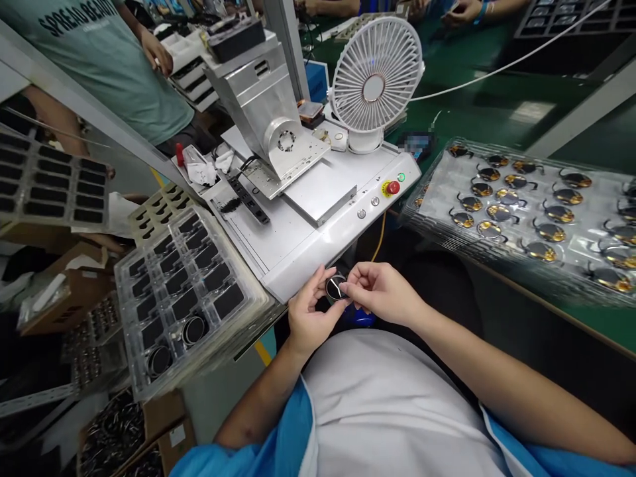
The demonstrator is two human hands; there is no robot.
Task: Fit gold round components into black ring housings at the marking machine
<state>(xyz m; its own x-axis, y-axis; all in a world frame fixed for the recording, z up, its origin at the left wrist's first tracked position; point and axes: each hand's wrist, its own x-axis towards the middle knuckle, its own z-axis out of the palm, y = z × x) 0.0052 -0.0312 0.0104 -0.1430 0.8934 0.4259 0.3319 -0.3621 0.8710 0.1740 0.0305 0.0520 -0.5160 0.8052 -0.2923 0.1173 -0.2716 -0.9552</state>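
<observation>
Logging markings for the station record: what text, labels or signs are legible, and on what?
"SPREAD BEAU...": pale green T-shirt; its ending and smaller line, unclear.
Button labels on white sloping control panel: too small.
Yellow ring around red round button: marks unreadable.
White rectangular label on brown cardboard box: too small.
Black print on open brown carton: unreadable.

Remotely, I register a white-streaked black disc, a radially ribbed white fan, a yellow-ringed red button, a green button and blue sleeves.
</observation>
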